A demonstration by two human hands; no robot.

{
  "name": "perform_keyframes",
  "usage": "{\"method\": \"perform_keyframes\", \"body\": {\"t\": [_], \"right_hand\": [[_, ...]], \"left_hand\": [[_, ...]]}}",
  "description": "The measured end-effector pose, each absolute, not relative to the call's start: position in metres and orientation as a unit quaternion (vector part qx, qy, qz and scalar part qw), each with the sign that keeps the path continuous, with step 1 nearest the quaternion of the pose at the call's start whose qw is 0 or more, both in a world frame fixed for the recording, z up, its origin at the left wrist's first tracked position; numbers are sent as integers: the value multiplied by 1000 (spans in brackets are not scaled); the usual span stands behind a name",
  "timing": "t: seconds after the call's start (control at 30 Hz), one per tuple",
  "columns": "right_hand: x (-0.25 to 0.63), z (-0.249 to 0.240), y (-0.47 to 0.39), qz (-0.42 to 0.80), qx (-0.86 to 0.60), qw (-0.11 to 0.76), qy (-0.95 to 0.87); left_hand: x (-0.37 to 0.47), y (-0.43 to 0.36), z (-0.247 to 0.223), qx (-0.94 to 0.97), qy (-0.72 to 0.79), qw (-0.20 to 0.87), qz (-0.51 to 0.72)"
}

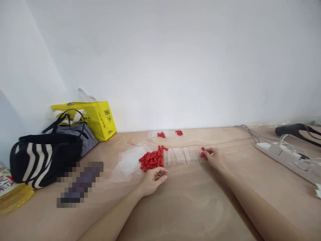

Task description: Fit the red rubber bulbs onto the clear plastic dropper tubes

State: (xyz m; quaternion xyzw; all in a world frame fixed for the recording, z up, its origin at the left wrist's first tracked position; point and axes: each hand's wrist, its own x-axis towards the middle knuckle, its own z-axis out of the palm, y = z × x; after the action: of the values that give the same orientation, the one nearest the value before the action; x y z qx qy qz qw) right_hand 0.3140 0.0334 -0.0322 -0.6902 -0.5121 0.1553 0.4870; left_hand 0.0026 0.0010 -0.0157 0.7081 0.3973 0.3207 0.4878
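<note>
Head view, stubby red pieces (151, 160) heaped, slim pale sticks (183, 156) aligned

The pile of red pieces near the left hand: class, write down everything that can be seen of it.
The pile of red pieces is a loose heap of many small, bright red, elongated pieces with rounded ends, plastic or rubber by their look. They lie at mixed angles, some overlapping, on the table side of the clear bags, at the left end of the row of thin, pale sticks. The left hand is just in front; contact is unclear.
</note>
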Motion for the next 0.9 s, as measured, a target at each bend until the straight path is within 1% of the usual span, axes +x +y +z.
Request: {"method": "perform_keyframes", "body": {"t": [0.03, 0.13, 0.17, 0.23, 0.53, 0.73, 0.9], "right_hand": [[320, -35, 33, 130, -715, 464, -506], [333, -44, 31, 67, -781, 356, -508], [336, -47, 31, 60, -790, 332, -512], [339, -49, 31, 65, -791, 316, -520], [332, -48, 29, 102, -785, 300, -532], [326, -47, 30, 124, -775, 334, -522], [313, -41, 26, 125, -762, 367, -519]], "left_hand": [[2, 1, -17, 711, 396, 486, 317], [1, 2, -18, 715, 394, 485, 313], [1, 2, -18, 716, 393, 484, 312], [1, 1, -18, 719, 392, 482, 311], [0, -2, -14, 721, 400, 478, 301], [1, -2, -12, 728, 402, 468, 300], [3, -5, -13, 744, 412, 418, 320]]}}
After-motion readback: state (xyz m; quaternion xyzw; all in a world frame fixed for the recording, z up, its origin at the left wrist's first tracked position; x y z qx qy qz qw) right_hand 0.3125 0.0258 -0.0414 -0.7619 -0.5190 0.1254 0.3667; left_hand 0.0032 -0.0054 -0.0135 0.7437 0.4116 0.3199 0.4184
